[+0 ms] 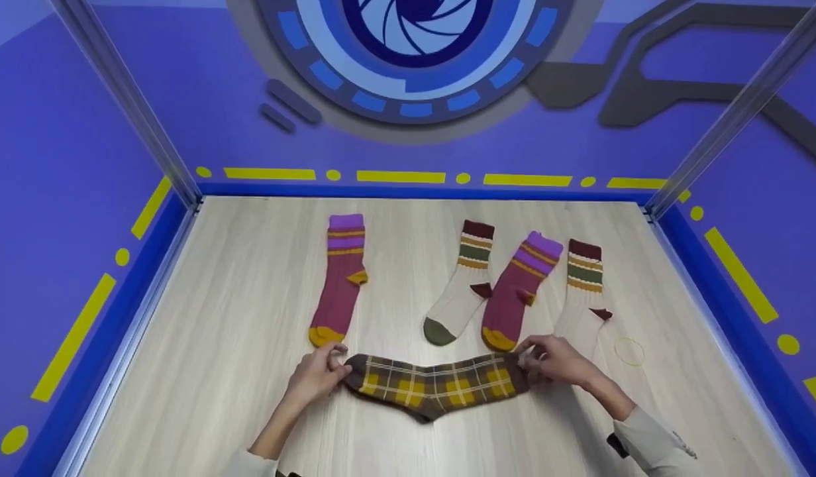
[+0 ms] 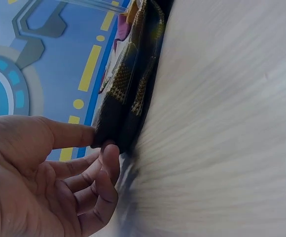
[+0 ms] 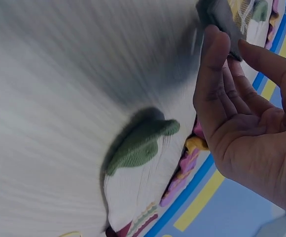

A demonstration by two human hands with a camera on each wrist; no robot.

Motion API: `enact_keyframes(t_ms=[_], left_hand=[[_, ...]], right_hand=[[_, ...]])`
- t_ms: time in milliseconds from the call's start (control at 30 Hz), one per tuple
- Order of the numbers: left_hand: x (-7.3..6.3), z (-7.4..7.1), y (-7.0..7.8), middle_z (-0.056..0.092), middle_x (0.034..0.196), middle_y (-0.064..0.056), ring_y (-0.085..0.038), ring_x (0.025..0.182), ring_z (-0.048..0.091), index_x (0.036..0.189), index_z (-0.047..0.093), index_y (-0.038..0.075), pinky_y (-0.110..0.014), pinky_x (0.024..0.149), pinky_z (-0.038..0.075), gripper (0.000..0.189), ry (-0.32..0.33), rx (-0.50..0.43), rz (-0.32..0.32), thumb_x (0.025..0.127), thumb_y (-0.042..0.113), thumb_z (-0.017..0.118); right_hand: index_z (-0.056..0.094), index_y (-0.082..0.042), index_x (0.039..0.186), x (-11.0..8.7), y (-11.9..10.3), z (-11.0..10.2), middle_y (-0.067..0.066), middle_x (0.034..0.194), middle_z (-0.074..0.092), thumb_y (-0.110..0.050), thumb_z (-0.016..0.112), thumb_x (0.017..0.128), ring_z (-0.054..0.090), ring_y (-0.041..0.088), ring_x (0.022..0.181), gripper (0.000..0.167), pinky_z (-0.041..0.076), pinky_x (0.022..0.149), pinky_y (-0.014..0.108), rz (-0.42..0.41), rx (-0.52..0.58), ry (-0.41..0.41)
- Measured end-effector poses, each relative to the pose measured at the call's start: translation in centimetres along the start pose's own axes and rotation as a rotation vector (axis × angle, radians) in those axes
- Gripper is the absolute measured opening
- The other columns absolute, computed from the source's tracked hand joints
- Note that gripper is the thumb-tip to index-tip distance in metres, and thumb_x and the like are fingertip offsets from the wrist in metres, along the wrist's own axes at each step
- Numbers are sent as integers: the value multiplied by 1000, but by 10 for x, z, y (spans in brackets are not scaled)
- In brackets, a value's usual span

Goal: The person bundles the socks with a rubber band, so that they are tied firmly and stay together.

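Left hand (image 1: pixel 315 374) and right hand (image 1: pixel 557 361): fingers (image 2: pixel 74 136) nearly closed, pinching opposite ends of the layered plaid sock (image 1: pixel 434 385), which spans between them; even tension should keep its layers aligned.

In the head view, the right grip (image 1: pixel 557 361) hides the toe of the cream sock (image 1: pixel 581 306) on the far right. The bottom edge cuts off both sleeves (image 1: pixel 653 440) and the desk (image 1: pixel 395 454). In the left wrist view, the top edge cuts off the checked sock (image 2: pixel 117 85).
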State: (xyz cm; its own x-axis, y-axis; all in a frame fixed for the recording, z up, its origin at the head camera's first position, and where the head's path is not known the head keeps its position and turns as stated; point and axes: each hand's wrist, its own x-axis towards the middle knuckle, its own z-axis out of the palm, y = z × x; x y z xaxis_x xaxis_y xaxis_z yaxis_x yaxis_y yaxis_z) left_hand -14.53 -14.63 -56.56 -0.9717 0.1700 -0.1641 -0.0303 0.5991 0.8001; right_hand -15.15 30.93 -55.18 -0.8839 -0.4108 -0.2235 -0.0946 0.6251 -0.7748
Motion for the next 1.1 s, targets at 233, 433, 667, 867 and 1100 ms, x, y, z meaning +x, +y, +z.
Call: enact_keyframes(t_ms=[233,433,667,867,1100], left_hand=[[-3,-7,4,65,72,0,-11,63,52,113,68,3,-30,65,41,25,31,27,-36,89,8,73],[-3,-12,5,69,76,-1,-11,65,57,114,70,3,-30,64,44,25,66,26,-38,89,10,72],[9,0,15,68,85,-6,-11,73,58,110,70,1,-27,69,47,23,130,-35,92,87,6,72],[27,19,38,68,89,-13,-14,73,60,112,68,-2,-23,68,49,25,72,-100,232,88,5,70],[45,53,64,67,95,-15,-16,76,63,130,63,-3,-25,68,51,41,-174,-51,306,92,9,68]], right_hand=[[67,7,113,-4,-3,-18,20,82,72,-11,64,99,67,23,65,23,53,54,27,45,4,4],[66,9,116,1,-5,-36,23,85,73,-11,62,100,67,20,65,25,54,57,28,33,-3,38],[62,11,121,19,-7,-59,28,95,72,-8,60,101,72,28,75,28,60,62,37,78,55,55],[62,13,121,50,-5,-74,30,99,70,-8,59,101,72,26,78,29,61,65,34,53,57,131],[63,17,119,103,-1,-72,34,98,69,-1,60,99,67,18,74,27,55,61,26,-28,34,278]])
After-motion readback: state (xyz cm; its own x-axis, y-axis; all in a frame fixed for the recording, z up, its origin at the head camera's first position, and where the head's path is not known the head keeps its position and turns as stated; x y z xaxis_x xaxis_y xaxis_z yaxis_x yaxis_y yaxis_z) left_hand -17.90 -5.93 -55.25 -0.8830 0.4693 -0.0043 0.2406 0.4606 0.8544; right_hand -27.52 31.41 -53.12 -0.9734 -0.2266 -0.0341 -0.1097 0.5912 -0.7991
